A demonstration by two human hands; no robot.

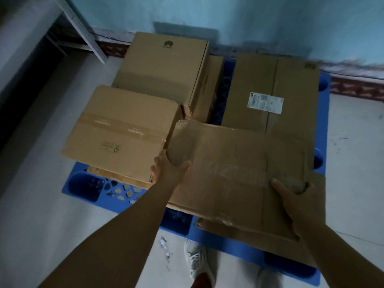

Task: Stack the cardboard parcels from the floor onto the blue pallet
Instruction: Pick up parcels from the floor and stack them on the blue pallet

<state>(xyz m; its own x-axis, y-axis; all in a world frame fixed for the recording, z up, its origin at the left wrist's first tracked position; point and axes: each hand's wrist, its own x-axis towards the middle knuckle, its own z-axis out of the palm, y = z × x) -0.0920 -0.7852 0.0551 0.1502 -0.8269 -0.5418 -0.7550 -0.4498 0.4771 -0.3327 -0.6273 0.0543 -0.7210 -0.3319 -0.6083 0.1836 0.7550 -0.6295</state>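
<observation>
Both grips closed on the worn parcel (239, 175) over the blue pallet (83, 188) at 5 o'clock, left hand (168, 169) at its left edge, right hand (291, 196) at its near-right corner; advise lowering flat, squared beside the taped parcel (118, 129) at 9 o'clock.

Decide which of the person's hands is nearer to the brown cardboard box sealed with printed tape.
Left. The left hand grips the worn flat parcel right beside the taped box; the right hand holds the parcel's far side, well away.
</observation>
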